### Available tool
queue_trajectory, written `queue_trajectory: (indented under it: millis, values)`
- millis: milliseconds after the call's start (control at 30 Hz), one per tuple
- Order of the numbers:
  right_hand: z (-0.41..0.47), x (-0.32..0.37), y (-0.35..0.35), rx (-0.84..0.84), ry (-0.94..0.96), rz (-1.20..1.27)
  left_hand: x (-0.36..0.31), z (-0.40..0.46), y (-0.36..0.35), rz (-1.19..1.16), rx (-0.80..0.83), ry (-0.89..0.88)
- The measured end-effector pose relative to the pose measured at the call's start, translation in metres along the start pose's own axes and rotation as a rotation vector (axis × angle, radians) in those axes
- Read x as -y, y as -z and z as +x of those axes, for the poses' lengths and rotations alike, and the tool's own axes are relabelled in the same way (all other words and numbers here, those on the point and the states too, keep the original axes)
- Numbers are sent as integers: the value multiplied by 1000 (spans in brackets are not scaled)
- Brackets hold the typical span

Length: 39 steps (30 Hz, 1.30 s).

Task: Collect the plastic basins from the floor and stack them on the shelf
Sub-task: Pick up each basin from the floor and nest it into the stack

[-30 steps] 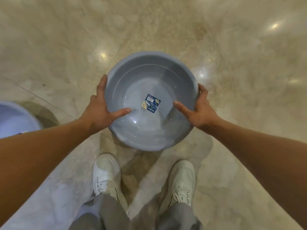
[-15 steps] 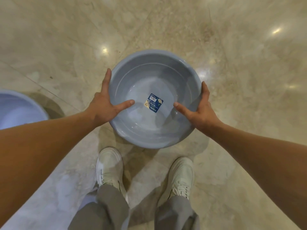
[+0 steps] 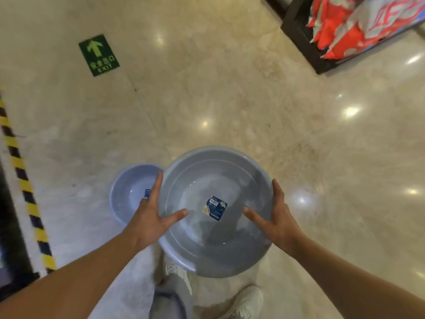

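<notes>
A grey plastic basin [image 3: 207, 180] with a blue label inside is held up off the floor in front of me. My left hand [image 3: 151, 215] grips its left rim, thumb inside the bowl. My right hand [image 3: 276, 217] grips its right rim the same way. A second, lighter blue basin [image 3: 128, 192] lies on the floor just left of the held one, partly hidden behind my left hand.
The floor is polished beige marble [image 3: 230, 100]. A green exit arrow sign [image 3: 99, 55] is stuck to it at upper left. Yellow-black hazard tape [image 3: 23, 180] runs along the left edge. A dark shelf base [image 3: 299, 35] with red and white packages [image 3: 356, 24] stands at upper right.
The grey basin has come up off the floor in both hands. My view has risen and swung forward, bringing the exit sign, hazard tape and shelf into sight.
</notes>
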State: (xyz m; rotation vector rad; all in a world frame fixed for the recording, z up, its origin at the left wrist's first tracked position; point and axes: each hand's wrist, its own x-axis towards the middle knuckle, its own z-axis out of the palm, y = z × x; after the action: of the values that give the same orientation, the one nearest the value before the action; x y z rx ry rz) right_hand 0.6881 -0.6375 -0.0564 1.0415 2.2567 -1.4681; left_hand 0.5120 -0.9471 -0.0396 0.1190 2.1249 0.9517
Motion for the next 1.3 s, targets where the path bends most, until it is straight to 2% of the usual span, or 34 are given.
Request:
queue_trajectory:
  millis: [200, 367, 600, 700, 900, 1100, 1300]
  values:
    - [-49, 208, 12, 128, 145, -140, -54, -118, 145, -72, -211, 10]
    - [-95, 348, 6, 183, 273, -159, -81, -202, 245, -135, -350, -23]
    - [-164, 480, -14, 294, 320, -165, -91, -301, 341, -200, -429, 33]
    - [-176, 520, -23, 360, 371, -192, -99, -331, 373, -228, -458, -6]
    - [-162, 584, -48, 518, 437, -222, -111, -370, 399, -311, -577, 99]
    - [-129, 642, -57, 717, 511, -334, -128, -375, 382, -456, -763, 131]
    - [-89, 678, -68, 841, 589, -493, -150, -361, 343, -510, -908, 344]
